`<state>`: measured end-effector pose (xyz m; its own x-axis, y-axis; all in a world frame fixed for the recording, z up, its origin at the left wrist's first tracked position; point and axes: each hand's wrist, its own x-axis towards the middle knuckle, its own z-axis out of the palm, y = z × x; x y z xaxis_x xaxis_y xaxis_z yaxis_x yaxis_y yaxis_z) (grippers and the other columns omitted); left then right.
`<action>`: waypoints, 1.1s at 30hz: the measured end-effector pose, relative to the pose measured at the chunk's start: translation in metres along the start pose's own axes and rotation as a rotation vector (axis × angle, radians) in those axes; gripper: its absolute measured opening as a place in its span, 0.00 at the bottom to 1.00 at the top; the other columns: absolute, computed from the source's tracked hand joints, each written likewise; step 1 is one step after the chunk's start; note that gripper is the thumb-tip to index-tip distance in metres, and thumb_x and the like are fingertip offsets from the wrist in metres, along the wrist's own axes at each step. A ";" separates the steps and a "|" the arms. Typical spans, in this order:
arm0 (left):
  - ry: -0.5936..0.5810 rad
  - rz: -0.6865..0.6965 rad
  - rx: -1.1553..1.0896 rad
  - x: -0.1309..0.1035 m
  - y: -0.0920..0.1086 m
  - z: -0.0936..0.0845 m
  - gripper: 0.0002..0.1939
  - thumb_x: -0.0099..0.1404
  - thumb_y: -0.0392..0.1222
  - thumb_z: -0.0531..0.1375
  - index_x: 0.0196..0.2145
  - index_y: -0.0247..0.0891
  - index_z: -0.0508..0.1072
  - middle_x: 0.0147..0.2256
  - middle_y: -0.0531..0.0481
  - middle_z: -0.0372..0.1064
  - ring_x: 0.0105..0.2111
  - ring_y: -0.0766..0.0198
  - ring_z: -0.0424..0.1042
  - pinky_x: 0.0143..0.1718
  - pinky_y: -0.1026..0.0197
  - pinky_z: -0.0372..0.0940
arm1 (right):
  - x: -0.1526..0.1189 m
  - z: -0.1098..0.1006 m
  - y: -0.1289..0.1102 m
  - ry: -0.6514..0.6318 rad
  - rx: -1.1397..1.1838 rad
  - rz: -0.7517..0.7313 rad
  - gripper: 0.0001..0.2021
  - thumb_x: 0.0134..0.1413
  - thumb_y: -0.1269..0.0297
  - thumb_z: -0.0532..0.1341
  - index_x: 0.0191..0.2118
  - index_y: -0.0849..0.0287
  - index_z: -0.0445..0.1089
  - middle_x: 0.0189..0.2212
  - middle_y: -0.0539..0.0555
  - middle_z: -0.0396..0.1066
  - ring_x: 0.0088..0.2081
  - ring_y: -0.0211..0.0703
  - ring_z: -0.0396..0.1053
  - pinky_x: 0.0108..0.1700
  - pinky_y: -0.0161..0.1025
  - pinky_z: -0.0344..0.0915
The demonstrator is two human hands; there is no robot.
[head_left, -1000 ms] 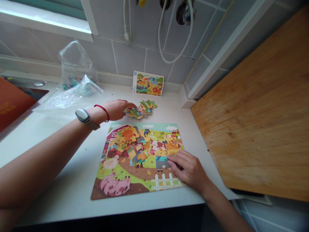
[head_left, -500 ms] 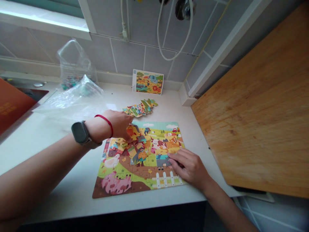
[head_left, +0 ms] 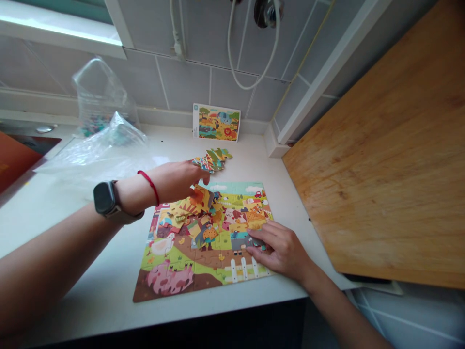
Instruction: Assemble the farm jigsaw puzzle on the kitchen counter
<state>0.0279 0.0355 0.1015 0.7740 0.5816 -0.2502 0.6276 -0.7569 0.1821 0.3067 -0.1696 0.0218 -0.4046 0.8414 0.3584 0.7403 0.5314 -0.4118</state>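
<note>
A farm-scene jigsaw puzzle [head_left: 170, 278] lies flat on the white counter, with loose puzzle pieces on top of it. My left hand [head_left: 178, 180], above its upper left part, pinches a yellow-orange puzzle piece [head_left: 203, 198] that is tilted up over a small heap of loose pieces [head_left: 198, 230]. On the right, my right hand [head_left: 281, 247] has thumb and index finger closed on a grey-blue puzzle piece [head_left: 258, 241]. That piece sits against a few joined pieces [head_left: 239, 240] in blue, grey and yellow, lying over the farm picture.
Behind the puzzle lies a row of overlapping pieces [head_left: 218, 156]. A picture card [head_left: 217, 122] with a safari scene leans on the tiled wall. Clear plastic bags [head_left: 109, 140] stand at left, near an orange object [head_left: 16, 162]. A wooden board [head_left: 381, 160] rises at right.
My left hand has lifted slightly, and the yellow-orange piece is now tilted up from the heap. My right hand stays at the joined pieces, fingers slightly shifted. The view has moved a little.
</note>
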 end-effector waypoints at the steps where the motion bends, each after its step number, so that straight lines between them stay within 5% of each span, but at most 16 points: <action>1: 0.010 0.015 -0.021 0.001 -0.001 0.000 0.13 0.64 0.35 0.65 0.47 0.43 0.80 0.41 0.48 0.80 0.39 0.56 0.77 0.38 0.58 0.66 | 0.000 0.000 0.000 -0.002 -0.001 0.001 0.12 0.65 0.58 0.67 0.47 0.62 0.78 0.31 0.55 0.77 0.31 0.46 0.71 0.34 0.42 0.68; 6: 0.020 0.184 -0.161 0.003 0.000 0.002 0.12 0.69 0.34 0.59 0.40 0.44 0.83 0.38 0.49 0.80 0.36 0.61 0.77 0.40 0.60 0.66 | 0.000 0.001 -0.001 0.007 0.000 0.003 0.12 0.66 0.57 0.67 0.47 0.61 0.78 0.31 0.55 0.76 0.31 0.46 0.71 0.34 0.42 0.68; 14: 0.067 0.308 -0.349 0.004 0.003 0.004 0.12 0.75 0.43 0.57 0.43 0.41 0.81 0.40 0.47 0.81 0.38 0.60 0.79 0.41 0.60 0.69 | -0.001 0.004 0.000 0.010 -0.076 0.004 0.13 0.68 0.59 0.64 0.51 0.60 0.79 0.31 0.55 0.73 0.34 0.47 0.69 0.35 0.42 0.69; 22: 0.059 0.361 -0.663 0.013 0.033 0.019 0.14 0.75 0.44 0.58 0.46 0.41 0.84 0.43 0.48 0.84 0.39 0.62 0.82 0.41 0.61 0.73 | 0.003 0.003 0.000 0.094 -0.061 0.079 0.13 0.70 0.61 0.63 0.54 0.58 0.77 0.35 0.57 0.75 0.37 0.48 0.72 0.37 0.43 0.73; 29: -0.026 0.436 -0.780 0.017 0.057 0.042 0.11 0.71 0.47 0.65 0.45 0.39 0.82 0.39 0.48 0.83 0.34 0.64 0.79 0.36 0.63 0.70 | 0.002 -0.005 -0.012 0.216 0.349 0.075 0.08 0.66 0.64 0.66 0.49 0.54 0.76 0.36 0.55 0.75 0.37 0.44 0.73 0.36 0.39 0.74; 33: -0.005 0.463 -0.834 0.017 0.068 0.050 0.08 0.72 0.44 0.64 0.44 0.39 0.82 0.37 0.50 0.82 0.33 0.66 0.77 0.36 0.64 0.69 | 0.001 -0.003 -0.020 0.120 0.539 0.037 0.14 0.66 0.63 0.67 0.55 0.54 0.78 0.42 0.58 0.77 0.41 0.44 0.76 0.40 0.39 0.76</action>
<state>0.0795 -0.0213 0.0625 0.9615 0.2745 0.0129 0.1178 -0.4541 0.8831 0.2930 -0.1801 0.0326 -0.2964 0.8598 0.4158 0.3603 0.5038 -0.7851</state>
